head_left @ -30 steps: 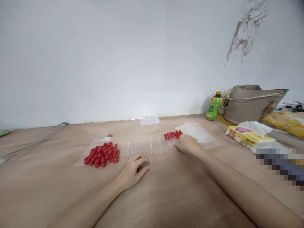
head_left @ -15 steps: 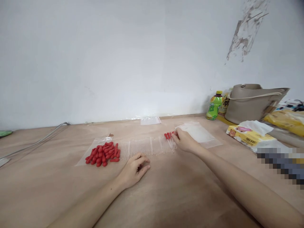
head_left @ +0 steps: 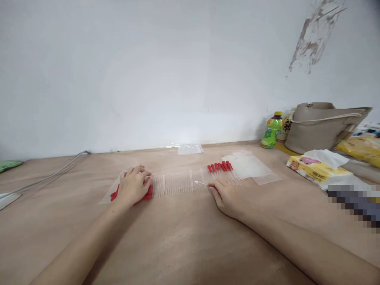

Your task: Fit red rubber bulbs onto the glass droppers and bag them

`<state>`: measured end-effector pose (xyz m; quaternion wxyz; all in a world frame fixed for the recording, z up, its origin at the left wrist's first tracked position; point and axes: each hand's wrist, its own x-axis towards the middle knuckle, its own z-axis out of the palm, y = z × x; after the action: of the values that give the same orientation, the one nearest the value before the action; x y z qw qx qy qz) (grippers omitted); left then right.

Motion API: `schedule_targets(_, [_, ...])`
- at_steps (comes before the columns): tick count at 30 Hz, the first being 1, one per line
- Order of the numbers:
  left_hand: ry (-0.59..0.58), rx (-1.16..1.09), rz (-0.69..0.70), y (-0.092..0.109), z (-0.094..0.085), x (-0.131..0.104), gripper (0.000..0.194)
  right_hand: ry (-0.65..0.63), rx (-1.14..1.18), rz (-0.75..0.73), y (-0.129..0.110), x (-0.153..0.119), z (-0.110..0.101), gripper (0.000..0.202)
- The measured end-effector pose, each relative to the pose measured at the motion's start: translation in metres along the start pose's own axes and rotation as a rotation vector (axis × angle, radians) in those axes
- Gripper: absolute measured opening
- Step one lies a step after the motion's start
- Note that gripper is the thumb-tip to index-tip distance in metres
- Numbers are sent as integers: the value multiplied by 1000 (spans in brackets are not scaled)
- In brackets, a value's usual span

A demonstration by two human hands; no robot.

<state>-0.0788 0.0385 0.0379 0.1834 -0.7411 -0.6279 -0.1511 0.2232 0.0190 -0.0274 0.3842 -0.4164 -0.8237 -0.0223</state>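
Note:
My left hand (head_left: 135, 184) rests over a pile of red rubber bulbs (head_left: 147, 192), fingers bent and apart; its palm hides most of the pile and I see no bulb held. A clear plastic bag (head_left: 108, 196) lies under the bulbs. Pinched in my right hand (head_left: 224, 196) is a thin clear dropper tube (head_left: 201, 183), its free end pointing left. Between the hands, many clear tubes (head_left: 175, 183) lie side by side in a row. Just beyond my right hand are several droppers with red bulbs (head_left: 219, 166) fitted on their ends.
Clear zip bags (head_left: 249, 165) lie right of the droppers, and another small bag (head_left: 190, 149) near the wall. At right stand a green bottle (head_left: 271, 130), a grey-brown bag (head_left: 316, 128) and a yellow tissue box (head_left: 317, 170). A grey cable (head_left: 63, 163) runs along the left.
My left hand has moved left from the tubes onto the red bulbs. My right hand has left the capped droppers, come nearer and now holds a bare tube. The view has shifted slightly.

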Motion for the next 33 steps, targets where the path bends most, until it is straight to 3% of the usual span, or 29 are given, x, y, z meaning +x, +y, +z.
schedule_targets(4, [-249,-20,-19,-19,-3,3,26,7,65,-24,-1,1,3,15])
schedule_targets(8, [-364,-23,-1,-20,-4,3,25,-24,83,-16,-1,0,5,15])
schedule_targets(14, [-324,-57,-30,-17,-2,2,23,25,43,-84,3,-1,8,23])
schedule_targets(19, [-252,-188,0,-14,-14,4,12,9,4,-143,8,-3,12,31])
schedule_targets(23, [-181,-558,6,12,-18,-2,17,2,5,-126,7,-3,10,26])
schedule_targets(28, [-169,-1202,-33,69,7,-26,17,-4,-35,-122,1,-1,4,25])
schedule_targets(30, [-241,-1309,-17,84,19,-35,21,-11,-41,-129,0,-1,2,24])
schedule_targets(33, [-338,-1340,-8,91,31,-40,14,-14,-15,-165,-1,-1,2,21])
